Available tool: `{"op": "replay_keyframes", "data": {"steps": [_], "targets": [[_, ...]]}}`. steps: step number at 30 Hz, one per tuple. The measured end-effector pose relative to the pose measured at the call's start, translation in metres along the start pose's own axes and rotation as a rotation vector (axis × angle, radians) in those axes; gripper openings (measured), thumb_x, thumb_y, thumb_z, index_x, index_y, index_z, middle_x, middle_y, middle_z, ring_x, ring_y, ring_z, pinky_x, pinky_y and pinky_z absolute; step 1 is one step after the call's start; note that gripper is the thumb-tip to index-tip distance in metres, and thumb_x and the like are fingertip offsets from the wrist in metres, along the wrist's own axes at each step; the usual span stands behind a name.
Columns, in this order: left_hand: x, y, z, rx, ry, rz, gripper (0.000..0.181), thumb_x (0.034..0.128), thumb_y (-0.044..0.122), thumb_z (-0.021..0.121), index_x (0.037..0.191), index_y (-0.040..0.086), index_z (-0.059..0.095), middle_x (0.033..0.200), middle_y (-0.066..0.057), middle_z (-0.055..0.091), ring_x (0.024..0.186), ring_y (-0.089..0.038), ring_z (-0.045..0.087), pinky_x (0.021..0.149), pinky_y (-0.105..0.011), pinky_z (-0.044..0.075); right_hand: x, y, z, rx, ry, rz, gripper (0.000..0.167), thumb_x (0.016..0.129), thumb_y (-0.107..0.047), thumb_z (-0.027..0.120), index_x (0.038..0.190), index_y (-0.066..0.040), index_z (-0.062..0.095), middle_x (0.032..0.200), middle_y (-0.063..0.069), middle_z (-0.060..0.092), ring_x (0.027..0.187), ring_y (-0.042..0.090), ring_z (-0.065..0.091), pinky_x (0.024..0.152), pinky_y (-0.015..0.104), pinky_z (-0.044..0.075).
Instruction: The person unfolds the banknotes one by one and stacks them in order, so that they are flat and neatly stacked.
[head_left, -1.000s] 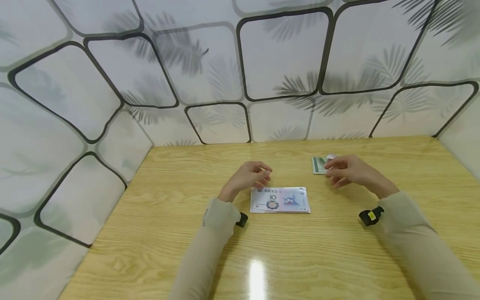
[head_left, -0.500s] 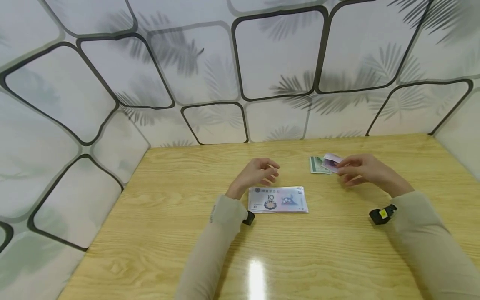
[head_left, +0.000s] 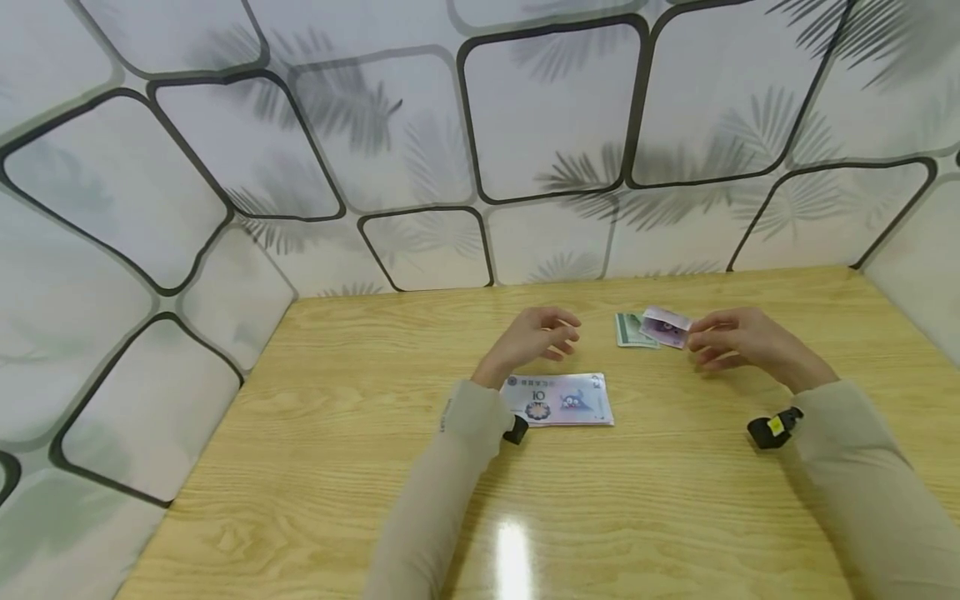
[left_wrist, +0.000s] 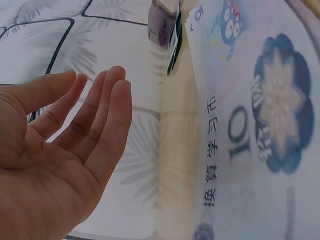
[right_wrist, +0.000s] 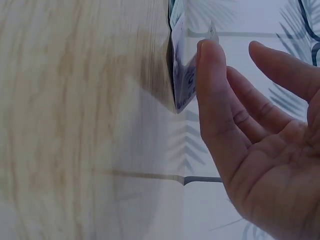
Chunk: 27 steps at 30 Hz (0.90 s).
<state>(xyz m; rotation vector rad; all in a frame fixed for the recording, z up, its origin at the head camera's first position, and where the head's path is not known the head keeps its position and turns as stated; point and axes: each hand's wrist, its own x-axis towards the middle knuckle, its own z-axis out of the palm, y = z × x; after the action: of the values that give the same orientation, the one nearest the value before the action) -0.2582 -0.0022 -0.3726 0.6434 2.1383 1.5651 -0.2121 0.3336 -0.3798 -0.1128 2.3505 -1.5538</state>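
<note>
Pale wood grain covers the table (head_left: 315, 483) in front of me. Toward its far side, right of the middle, lies a purple note (head_left: 664, 327), creased so that one flap stands up from the other; from my right wrist the two halves make a V. Its left part overlaps a green note (head_left: 632, 331) lying at a slight angle to it.

My right hand (head_left: 738, 342) is just beside the purple note's right edge. Its fingers are relaxed and gently bent, with the thumb well apart from them. One fingertip covers part of the raised flap in the right wrist view, and I cannot tell whether it touches the paper.

My left hand (head_left: 528, 337) hangs to the left of both notes, palm visible to its wrist camera, fingers loosely curved and the thumb free of them. Nearer to me is a pile of 10 notes (head_left: 570, 396) with a blue cartoon creature and a flower-like rosette on the top one; my left wrist is in front of its far left corner.

Both my beige sleeves (head_left: 442, 483) reach in from below, a black device (head_left: 768, 431) at each wrist. Behind the table, the wall (head_left: 555, 108) carries dark rounded outlines and grey fern leaves.
</note>
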Motion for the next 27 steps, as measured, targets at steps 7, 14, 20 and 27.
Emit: {"op": "replay_keyframes", "data": {"steps": [7, 14, 20, 27], "targets": [[0.012, 0.005, 0.008, -0.03, 0.001, 0.019, 0.029, 0.1052, 0.003, 0.053, 0.13, -0.011, 0.058, 0.119, -0.032, 0.062, 0.104, -0.044, 0.066, 0.084, -0.04, 0.061, 0.001, 0.002, -0.006, -0.011, 0.013, 0.031, 0.047, 0.107, -0.013, 0.053, 0.135, 0.023, 0.043, 0.103, 0.007, 0.07, 0.086, 0.013, 0.068, 0.079, 0.034, 0.062], [0.024, 0.009, 0.017, -0.044, 0.011, 0.024, 0.028, 0.1042, 0.001, 0.055, 0.129, -0.012, 0.059, 0.119, -0.033, 0.063, 0.103, -0.044, 0.067, 0.079, -0.035, 0.062, 0.003, 0.003, -0.007, 0.022, 0.027, 0.053, 0.045, 0.107, -0.011, 0.053, 0.134, 0.023, 0.044, 0.102, 0.006, 0.07, 0.087, 0.012, 0.068, 0.08, 0.033, 0.062], [0.034, 0.01, 0.024, -0.035, -0.013, 0.014, 0.03, 0.104, 0.004, 0.056, 0.131, -0.009, 0.06, 0.12, -0.03, 0.064, 0.106, -0.043, 0.066, 0.082, -0.038, 0.061, 0.006, 0.006, -0.007, 0.067, 0.039, 0.07, 0.049, 0.107, -0.012, 0.053, 0.137, 0.024, 0.039, 0.099, 0.005, 0.072, 0.085, 0.012, 0.07, 0.078, 0.034, 0.062], [0.045, 0.014, 0.031, -0.018, -0.044, -0.009, 0.033, 0.1039, 0.005, 0.057, 0.134, -0.007, 0.059, 0.119, -0.026, 0.065, 0.106, -0.041, 0.066, 0.088, -0.045, 0.059, 0.008, 0.008, -0.007, 0.117, 0.035, 0.096, 0.057, 0.106, -0.012, 0.054, 0.143, 0.023, 0.027, 0.097, 0.004, 0.073, 0.084, 0.012, 0.071, 0.078, 0.035, 0.062]]}}
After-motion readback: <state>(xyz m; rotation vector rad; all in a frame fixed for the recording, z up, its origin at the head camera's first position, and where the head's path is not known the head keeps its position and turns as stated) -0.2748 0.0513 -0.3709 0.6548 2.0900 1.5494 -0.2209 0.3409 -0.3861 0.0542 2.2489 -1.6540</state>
